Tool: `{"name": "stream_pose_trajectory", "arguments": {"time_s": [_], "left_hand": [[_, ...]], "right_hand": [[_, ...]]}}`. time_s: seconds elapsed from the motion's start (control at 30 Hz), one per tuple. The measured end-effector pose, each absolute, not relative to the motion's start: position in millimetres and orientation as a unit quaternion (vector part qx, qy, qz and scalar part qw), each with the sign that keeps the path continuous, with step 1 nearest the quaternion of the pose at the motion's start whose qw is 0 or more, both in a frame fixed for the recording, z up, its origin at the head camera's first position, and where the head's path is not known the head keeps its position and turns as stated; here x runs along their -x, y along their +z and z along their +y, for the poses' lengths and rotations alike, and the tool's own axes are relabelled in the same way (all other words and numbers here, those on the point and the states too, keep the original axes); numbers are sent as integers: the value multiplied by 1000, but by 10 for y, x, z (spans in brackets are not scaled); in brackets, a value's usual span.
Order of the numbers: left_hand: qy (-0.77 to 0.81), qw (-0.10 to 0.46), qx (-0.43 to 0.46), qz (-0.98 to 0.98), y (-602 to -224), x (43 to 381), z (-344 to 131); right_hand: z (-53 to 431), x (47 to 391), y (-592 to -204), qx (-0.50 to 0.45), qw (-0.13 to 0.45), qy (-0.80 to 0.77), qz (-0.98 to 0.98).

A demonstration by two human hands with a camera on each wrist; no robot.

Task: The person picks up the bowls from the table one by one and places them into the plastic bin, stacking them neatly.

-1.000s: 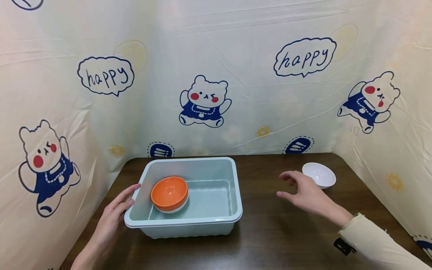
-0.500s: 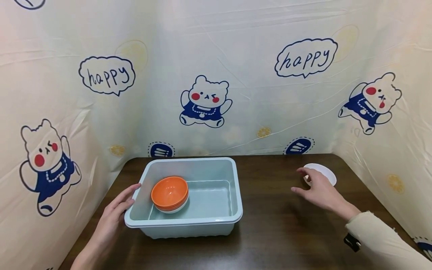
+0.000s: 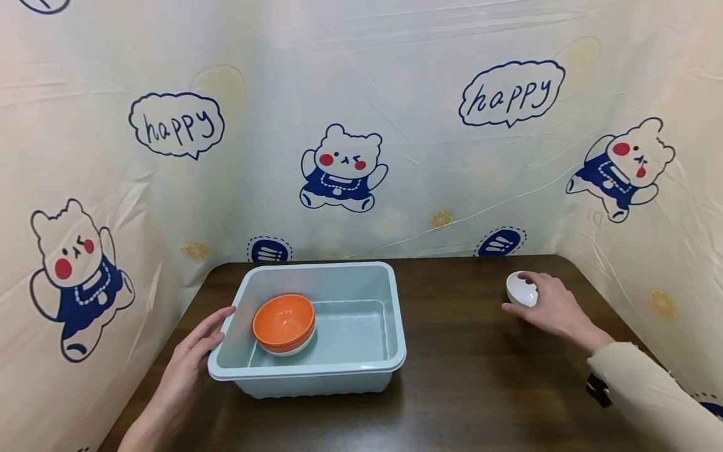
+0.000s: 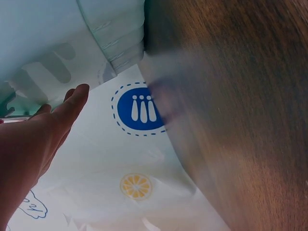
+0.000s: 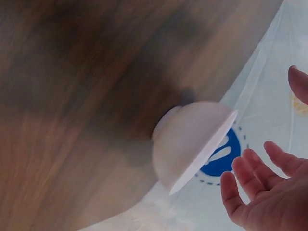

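My left hand (image 3: 189,358) touches the left rim of a pale blue-green plastic bin (image 3: 350,333) with extended fingers; the left wrist view shows the fingers (image 4: 72,106) along its outer wall. Inside the bin, at its left, stacked orange bowls (image 3: 283,320) sit on a white bowl (image 3: 290,353). At the table's far right, my right hand (image 3: 550,309) hovers over another white bowl (image 3: 516,292), fingers and thumb spread, partly hiding it in the head view. The right wrist view shows that bowl (image 5: 185,144) upright on the table, with a gap between its rim and my relaxed fingers (image 5: 248,178).
The dark wooden table (image 3: 452,376) runs between the bin and the right-hand bowl. A printed cloth curtain (image 3: 418,157) encloses it at the back and both sides. A small black item (image 3: 597,390) sits at my right sleeve.
My right hand has moved rightward and away from me, from left of the white bowl to over it. The left hand, bin and stacked bowls keep their places.
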State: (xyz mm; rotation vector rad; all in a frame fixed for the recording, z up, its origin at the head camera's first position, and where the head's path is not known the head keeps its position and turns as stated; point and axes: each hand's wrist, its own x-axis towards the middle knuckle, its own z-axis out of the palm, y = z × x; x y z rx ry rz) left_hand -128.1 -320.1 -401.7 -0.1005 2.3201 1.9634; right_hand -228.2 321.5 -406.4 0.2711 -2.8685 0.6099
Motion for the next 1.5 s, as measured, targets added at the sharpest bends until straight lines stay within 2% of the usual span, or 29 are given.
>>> {"name": "stream_pose_trajectory", "arguments": {"time_s": [0.43, 0.8, 1.13, 1.5], "left_hand": [[643, 38, 20, 764, -4026, 1281, -3193], [646, 36, 6, 763, -4030, 1296, -3204], [645, 42, 14, 763, -4031, 1291, -3215], [643, 37, 13, 765, -4026, 1293, -3219]], "right_hand": [[3561, 2377, -4159, -56, 108, 165, -979], [3758, 2448, -4286, -29, 71, 157, -985], [3797, 2511, -4331, -29, 45, 182, -982], [3800, 2592, -4367, -35, 40, 193, -980]]}}
